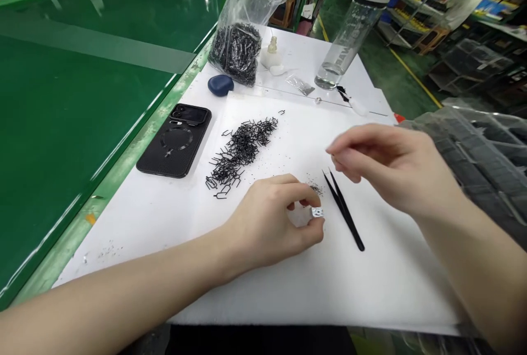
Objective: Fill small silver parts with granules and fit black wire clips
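Grip: left hand (263,223) clamped on small silver metal part (317,212); right hand (391,171) apart, empty.
Next: slim black tweezers (343,209) lie ready at 3 o'clock; loose black wire clips (241,155) at 10 o'clock.

A small silver part (317,212) is pinched in the left hand (267,223) above a white sheet (370,283). Black tweezers (345,211) are laid between it and the raised right hand (391,171); black wire clips (241,152) are heaped nearby.

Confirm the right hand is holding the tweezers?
No, the black tweezers lie on the white sheet, apart from the right hand, which hovers above the sheet.
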`<state>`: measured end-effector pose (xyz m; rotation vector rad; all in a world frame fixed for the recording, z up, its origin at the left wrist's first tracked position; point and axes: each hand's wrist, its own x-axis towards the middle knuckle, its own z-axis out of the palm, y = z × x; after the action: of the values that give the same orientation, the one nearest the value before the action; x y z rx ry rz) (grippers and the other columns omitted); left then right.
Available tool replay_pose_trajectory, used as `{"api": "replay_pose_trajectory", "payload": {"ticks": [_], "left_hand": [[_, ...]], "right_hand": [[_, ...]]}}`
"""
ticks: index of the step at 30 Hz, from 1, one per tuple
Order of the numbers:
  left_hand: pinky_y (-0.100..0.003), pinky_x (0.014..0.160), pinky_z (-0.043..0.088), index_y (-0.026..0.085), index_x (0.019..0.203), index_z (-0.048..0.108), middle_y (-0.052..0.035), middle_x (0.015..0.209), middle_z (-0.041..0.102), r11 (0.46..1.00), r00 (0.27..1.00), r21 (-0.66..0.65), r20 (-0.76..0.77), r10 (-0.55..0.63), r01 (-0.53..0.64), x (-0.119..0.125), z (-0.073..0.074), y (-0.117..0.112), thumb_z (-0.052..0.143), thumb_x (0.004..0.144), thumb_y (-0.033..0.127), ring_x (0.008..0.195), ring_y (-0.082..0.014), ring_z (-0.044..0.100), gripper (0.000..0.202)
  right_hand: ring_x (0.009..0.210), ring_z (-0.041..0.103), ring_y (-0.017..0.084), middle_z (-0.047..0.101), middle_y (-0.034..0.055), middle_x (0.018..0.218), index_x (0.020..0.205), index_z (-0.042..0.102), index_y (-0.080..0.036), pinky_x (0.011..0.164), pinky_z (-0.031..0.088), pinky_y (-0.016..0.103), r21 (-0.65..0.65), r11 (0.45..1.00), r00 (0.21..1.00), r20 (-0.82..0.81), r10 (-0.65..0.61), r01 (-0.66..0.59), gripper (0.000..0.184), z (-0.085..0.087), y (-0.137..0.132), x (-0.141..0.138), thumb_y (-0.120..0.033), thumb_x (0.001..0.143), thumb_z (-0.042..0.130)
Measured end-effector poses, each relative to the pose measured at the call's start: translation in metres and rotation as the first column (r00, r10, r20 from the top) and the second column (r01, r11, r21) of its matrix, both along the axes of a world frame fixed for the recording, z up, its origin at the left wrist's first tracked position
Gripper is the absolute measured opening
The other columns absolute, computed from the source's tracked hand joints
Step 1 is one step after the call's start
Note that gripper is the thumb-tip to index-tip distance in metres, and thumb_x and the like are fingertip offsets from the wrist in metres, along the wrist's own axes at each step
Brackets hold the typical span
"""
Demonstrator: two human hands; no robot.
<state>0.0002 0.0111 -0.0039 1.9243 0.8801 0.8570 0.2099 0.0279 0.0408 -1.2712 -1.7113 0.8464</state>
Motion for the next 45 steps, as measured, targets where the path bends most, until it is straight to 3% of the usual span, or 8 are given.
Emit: {"api": "replay_pose_trajectory", "payload": {"ticks": [4,9,17,20,25,32,39,45], "left_hand": [[-0.02,0.063,0.048,0.018,0.088,0.074,0.0037,0.077,0.071,0.996,0.998,-0.076,0.034,0.048,-0.045,-0.002,0.007,0.001,0.074,0.076,0.015,0.07,-0.0082,0.064,0.013],[-0.014,0.061,0.054,0.017,0.091,0.073,0.0008,0.092,0.079,0.965,0.986,-0.259,0.145,0.076,-0.037,0.0,0.015,0.004,0.076,0.078,0.015,0.071,-0.0075,0.069,0.013],[-0.01,0.07,0.061,0.025,0.095,0.081,0.0021,0.095,0.083,0.77,0.908,-0.614,0.403,0.113,0.176,-0.002,0.013,0.013,0.083,0.081,0.016,0.089,-0.0134,0.079,0.017],[-0.007,0.066,0.059,0.027,0.102,0.082,0.0023,0.099,0.083,0.708,0.891,-0.659,0.444,0.097,0.252,-0.004,0.011,0.015,0.081,0.085,0.016,0.093,-0.0122,0.079,0.02],[-0.006,0.07,0.059,0.03,0.105,0.081,0.0042,0.103,0.082,0.7,0.903,-0.675,0.418,0.101,0.234,-0.005,0.009,0.017,0.084,0.084,0.022,0.092,-0.01,0.078,0.023],[-0.01,0.074,0.061,0.029,0.109,0.079,0.0025,0.096,0.082,0.675,0.905,-0.7,0.41,0.113,0.233,-0.004,0.009,0.018,0.086,0.082,0.024,0.088,-0.0106,0.078,0.028],[-0.012,0.076,0.064,0.024,0.095,0.081,0.0012,0.093,0.083,0.644,0.902,-0.728,0.41,0.136,0.234,-0.003,0.01,0.02,0.088,0.079,0.02,0.088,-0.0128,0.079,0.018],[-0.013,0.081,0.064,0.03,0.095,0.084,0.0031,0.089,0.083,0.687,0.927,-0.704,0.356,0.118,0.183,-0.004,0.008,0.02,0.09,0.077,0.026,0.085,-0.0129,0.079,0.019]], "right_hand": [[0.062,0.064,0.011,0.072,-0.0021,0.077,0.099,0.078,-0.03,0.058,0.054,0.024,-0.09,0.995,0.967,-0.254,0.02,-0.044,0.01,-0.02,-0.019,0.013,-0.024,0.093,0.074],[0.064,0.067,0.012,0.072,-0.0019,0.077,0.091,0.079,-0.028,0.052,0.055,0.023,-0.055,0.992,0.924,-0.373,0.087,-0.116,0.013,-0.031,-0.023,0.008,-0.015,0.088,0.077],[0.081,0.071,0.012,0.075,0.0009,0.092,0.102,0.08,-0.026,0.064,0.063,0.023,-0.006,0.993,0.903,-0.418,0.104,-0.118,0.024,-0.032,-0.025,0.006,-0.008,0.088,0.074],[0.085,0.075,0.013,0.078,0.0002,0.094,0.103,0.081,-0.026,0.073,0.066,0.024,0.048,0.994,0.92,-0.377,0.11,-0.1,0.028,-0.033,-0.028,0.005,-0.005,0.085,0.077],[0.077,0.078,0.013,0.081,-0.002,0.089,0.105,0.081,-0.029,0.07,0.067,0.024,0.179,0.982,0.961,-0.277,-0.011,0.063,0.03,-0.034,-0.034,0.002,-0.005,0.088,0.075],[0.08,0.074,0.015,0.079,0.0,0.098,0.101,0.081,-0.028,0.072,0.065,0.029,0.536,0.845,0.993,0.097,-0.069,0.007,0.032,-0.025,-0.037,0.004,-0.003,0.081,0.077],[0.069,0.075,0.018,0.082,-0.0005,0.085,0.1,0.08,-0.029,0.059,0.064,0.032,0.429,0.883,0.97,0.054,-0.237,0.192,0.026,-0.023,-0.046,-0.005,-0.012,0.081,0.08],[0.07,0.078,0.019,0.082,-0.0022,0.085,0.097,0.08,-0.032,0.071,0.067,0.035,0.335,0.936,0.93,0.299,-0.212,0.106,0.013,-0.018,-0.053,0.001,-0.028,0.088,0.073]]}}
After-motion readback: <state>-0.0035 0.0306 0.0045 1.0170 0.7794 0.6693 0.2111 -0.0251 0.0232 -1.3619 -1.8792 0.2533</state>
